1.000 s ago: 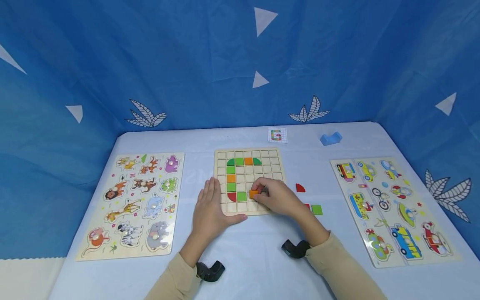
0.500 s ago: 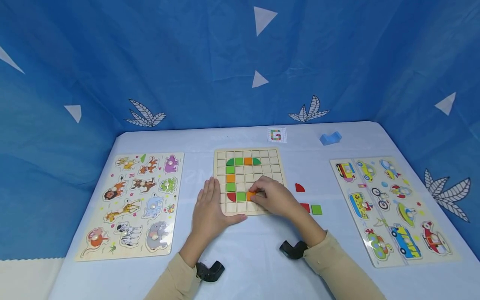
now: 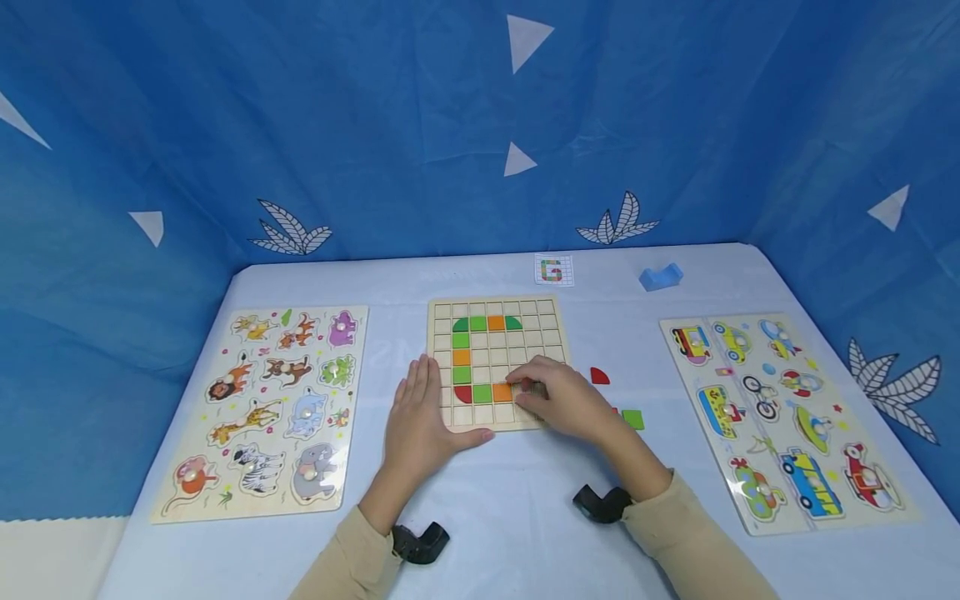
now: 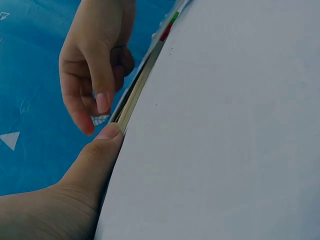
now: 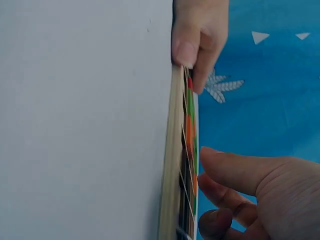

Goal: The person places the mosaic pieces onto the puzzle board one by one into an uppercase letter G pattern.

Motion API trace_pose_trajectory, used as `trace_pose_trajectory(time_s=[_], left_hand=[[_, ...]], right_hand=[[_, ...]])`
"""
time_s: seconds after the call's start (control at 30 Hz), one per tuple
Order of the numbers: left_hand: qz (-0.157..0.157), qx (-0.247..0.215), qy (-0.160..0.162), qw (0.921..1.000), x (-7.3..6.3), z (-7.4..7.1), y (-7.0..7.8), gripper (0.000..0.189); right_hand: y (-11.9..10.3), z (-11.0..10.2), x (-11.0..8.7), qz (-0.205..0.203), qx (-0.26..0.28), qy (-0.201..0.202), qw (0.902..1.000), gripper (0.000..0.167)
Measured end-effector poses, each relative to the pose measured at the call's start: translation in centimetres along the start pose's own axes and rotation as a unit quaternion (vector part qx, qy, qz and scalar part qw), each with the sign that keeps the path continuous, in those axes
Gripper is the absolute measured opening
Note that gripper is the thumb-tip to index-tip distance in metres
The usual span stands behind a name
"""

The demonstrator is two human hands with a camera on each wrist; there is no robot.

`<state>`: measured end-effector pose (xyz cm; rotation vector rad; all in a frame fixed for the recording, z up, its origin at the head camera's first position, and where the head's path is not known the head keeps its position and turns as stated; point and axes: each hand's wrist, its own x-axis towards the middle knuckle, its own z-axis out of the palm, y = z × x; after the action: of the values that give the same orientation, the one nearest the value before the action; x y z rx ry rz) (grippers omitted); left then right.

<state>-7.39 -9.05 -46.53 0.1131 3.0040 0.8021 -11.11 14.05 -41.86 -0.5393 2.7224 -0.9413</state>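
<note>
A wooden grid board (image 3: 480, 358) lies mid-table, with green, orange and red tiles laid in a C-like outline. My left hand (image 3: 420, 421) braces its near-left corner, fingers straight along the left edge and thumb along the front edge. Over the lower right part hovers my right hand (image 3: 566, 400), its fingers loosely bent beside an orange square tile (image 3: 501, 392) that sits in the bottom row of the outline. In the right wrist view, that hand's thumb (image 5: 230, 167) and fingers are apart, nothing between them. The left thumb (image 4: 102, 142) meets the board's edge in the left wrist view.
Right of the board lie a red quarter-circle tile (image 3: 599, 376), a green square tile (image 3: 633, 419) and a partly hidden red tile. A pattern card (image 3: 553, 271) and a blue block (image 3: 662, 277) lie behind. Animal (image 3: 296, 442) and vehicle (image 3: 765, 454) puzzles flank the board.
My right hand has lowered the orange square into the row beside the green tile, let go of it and drawn slightly right. The left hand keeps its place.
</note>
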Motion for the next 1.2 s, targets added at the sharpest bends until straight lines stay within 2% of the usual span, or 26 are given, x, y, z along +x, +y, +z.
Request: trace_pose_trajectory(time_s=[0.33,0.57,0.83,1.2], left_hand=[[-0.003,0.0,-0.001,1.0,-0.1,0.0,-0.1,0.14],[0.004,0.001,0.005,1.0,0.0,0.0,-0.2,0.139],[0.007,-0.002,0.006,1.0,0.0,0.0,-0.2,0.139],[0.005,0.003,0.003,1.0,0.0,0.2,-0.2,0.14]], right_hand=[[3.5,-3.7,-2.8,0.05,0.004,0.043,0.9978,0.033],[6.2,-5.2,-5.0,0.076,-0.008,0.063,0.9951,0.035],[7.9,-5.3,-6.9,0.095,-0.016,0.063,0.9933,0.034],[7.5,-4.5,-7.6,0.073,-0.004,0.041,0.9965,0.035]])
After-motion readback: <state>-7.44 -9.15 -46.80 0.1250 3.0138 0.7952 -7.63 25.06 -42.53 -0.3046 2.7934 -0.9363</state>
